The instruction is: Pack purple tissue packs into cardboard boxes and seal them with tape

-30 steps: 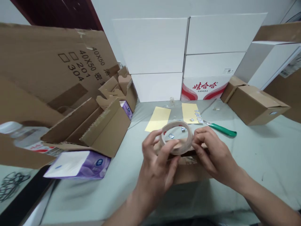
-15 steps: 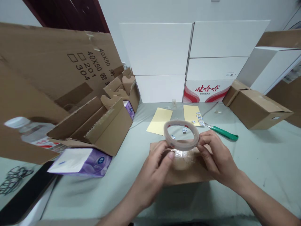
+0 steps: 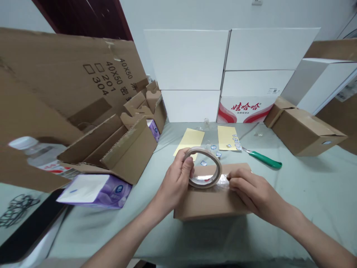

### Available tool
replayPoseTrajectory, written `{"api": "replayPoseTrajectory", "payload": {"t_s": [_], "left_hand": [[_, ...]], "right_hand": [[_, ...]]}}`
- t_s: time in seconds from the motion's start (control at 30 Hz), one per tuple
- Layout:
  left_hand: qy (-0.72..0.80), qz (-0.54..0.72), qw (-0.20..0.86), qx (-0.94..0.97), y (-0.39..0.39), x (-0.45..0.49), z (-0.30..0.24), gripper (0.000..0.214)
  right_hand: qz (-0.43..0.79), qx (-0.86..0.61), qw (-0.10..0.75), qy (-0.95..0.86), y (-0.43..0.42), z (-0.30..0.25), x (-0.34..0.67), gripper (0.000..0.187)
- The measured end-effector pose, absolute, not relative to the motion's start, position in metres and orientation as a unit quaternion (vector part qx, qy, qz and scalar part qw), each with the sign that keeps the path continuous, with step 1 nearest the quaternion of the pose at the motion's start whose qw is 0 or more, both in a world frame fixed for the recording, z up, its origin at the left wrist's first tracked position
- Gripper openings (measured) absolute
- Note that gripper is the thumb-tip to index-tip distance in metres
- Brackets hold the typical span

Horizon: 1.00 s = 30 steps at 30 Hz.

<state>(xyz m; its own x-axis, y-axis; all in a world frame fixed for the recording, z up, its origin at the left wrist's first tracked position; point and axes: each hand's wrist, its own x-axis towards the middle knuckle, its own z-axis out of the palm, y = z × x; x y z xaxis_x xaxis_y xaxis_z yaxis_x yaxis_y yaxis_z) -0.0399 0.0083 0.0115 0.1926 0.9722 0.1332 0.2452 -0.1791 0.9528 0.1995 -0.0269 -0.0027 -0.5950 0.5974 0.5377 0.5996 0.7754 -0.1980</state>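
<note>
Inspecting lower centre, we find left fingers (image 3: 187, 165) gripping the tape roll (image 3: 218, 168), right fingers (image 3: 237, 184) rightward, pinching clear tape (image 3: 222, 181) along the carton's (image 3: 212, 204) length.

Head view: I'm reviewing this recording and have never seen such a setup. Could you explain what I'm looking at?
There is no machine here, just one person's bare hands. The camera is worn on that person's head and looks forward and down.

The left hand holds a roll of tape above a closed brown box. The right hand has its fingers bent at clear tape on the box's top; whether they pinch it is unclear.

On the pale green cloth also lie a green-handled cutter and two yellow sheets.
</note>
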Motion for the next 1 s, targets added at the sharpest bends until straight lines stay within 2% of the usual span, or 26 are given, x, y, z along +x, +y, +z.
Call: {"api": "replayPoseTrajectory", "payload": {"t_s": [0.2,0.47,0.73,1.0], "left_hand": [[0.511,0.381,0.29,0.715,0.004,-0.035,0.016,0.032],[0.435,0.343,0.118,0.824,0.013,-0.025,0.021,0.025],[0.4,0.308,0.054,0.861,0.016,-0.026,0.019,0.024],[0.408,0.297,0.113,0.856,0.027,-0.041,0.031,0.024]], "right_hand": [[-0.068,-0.309,0.282,-0.906,-0.024,-0.003,0.201,0.024],[-0.024,-0.304,0.218,-0.927,-0.024,0.005,0.197,0.034],[-0.055,-0.307,0.183,-0.932,-0.028,0.008,0.19,0.035],[-0.03,-0.304,0.172,-0.937,-0.028,0.01,0.192,0.035]]}}
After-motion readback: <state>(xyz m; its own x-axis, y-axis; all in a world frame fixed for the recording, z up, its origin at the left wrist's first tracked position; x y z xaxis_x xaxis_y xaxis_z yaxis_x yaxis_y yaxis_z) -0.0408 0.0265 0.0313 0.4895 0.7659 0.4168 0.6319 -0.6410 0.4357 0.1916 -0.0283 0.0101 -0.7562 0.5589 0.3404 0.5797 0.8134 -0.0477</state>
